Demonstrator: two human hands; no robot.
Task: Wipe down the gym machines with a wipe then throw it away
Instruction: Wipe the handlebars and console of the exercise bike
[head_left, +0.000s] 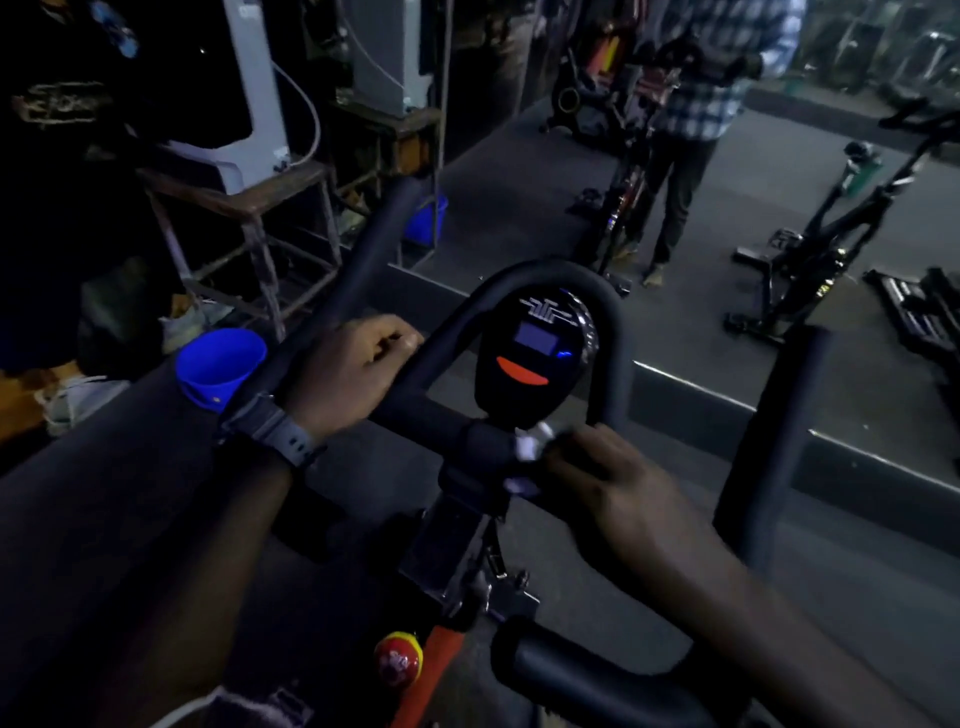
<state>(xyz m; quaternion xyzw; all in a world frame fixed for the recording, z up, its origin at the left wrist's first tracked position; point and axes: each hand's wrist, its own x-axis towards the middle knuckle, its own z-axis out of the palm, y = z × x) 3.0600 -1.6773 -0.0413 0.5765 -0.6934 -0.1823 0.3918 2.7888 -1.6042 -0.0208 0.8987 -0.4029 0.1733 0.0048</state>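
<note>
I see a dim gym with a dark grey floor (519, 171); at left a rusty metal stand (244, 208) carries a white appliance (254, 104); a blue bucket (427, 218) sits beyond it; a person in a plaid shirt (722, 67) stands far back.

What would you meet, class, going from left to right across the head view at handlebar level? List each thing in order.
Blue cup → wristwatch → left hand gripping the handlebar → display console → white wipe → right hand → upright padded bar.
</note>
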